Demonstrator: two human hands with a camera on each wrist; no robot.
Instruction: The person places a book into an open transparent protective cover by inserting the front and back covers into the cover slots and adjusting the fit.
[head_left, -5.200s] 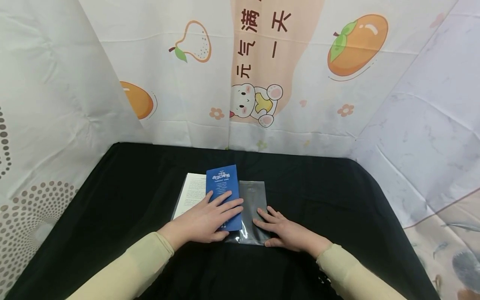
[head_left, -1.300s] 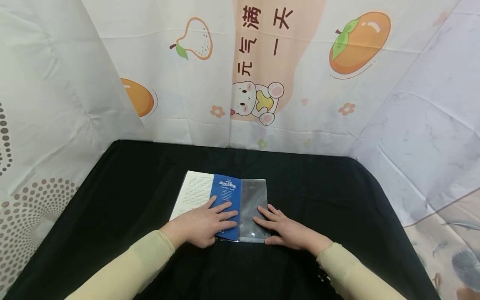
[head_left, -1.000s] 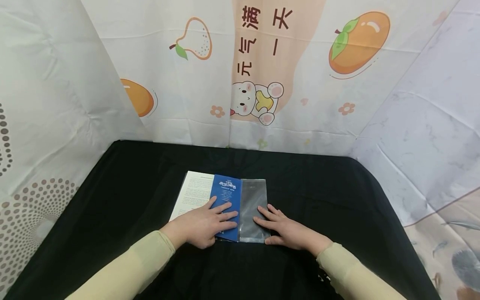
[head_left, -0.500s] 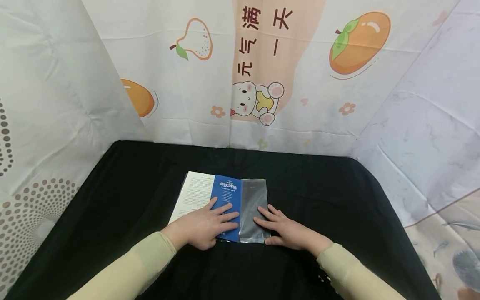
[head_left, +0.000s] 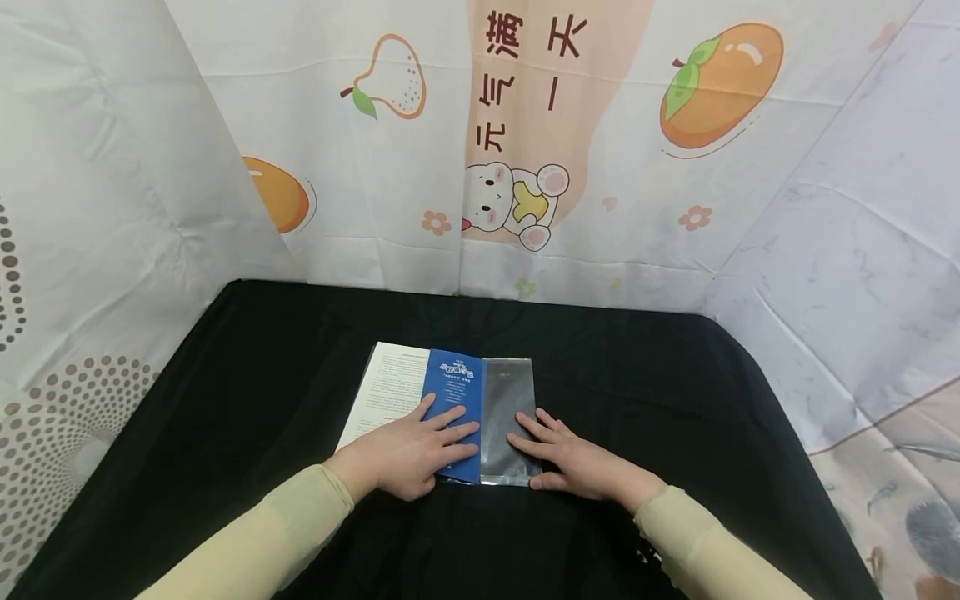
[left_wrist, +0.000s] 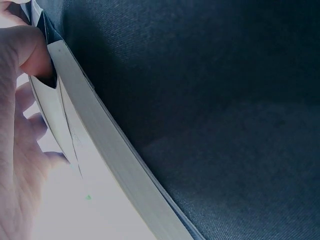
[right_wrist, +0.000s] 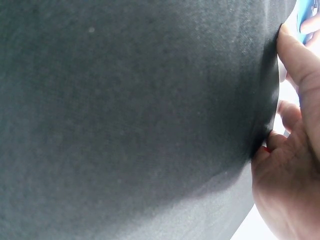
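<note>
Head view: white-lettered blue flap (head_left: 459,385)

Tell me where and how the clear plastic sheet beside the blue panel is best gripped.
Probably by its far right corner, coming from the right. The clear plastic sheet looks thin and flat on the black cloth, so lift that corner and pinch it. Its left edge meets the blue panel, and the right hand touches its nearer right side; the corner is uncovered.

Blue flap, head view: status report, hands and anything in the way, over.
Left hand spread on blue flap, covering part of it. Right hand, fingers on clear plastic alongside. No other object seen on top of either.
</note>
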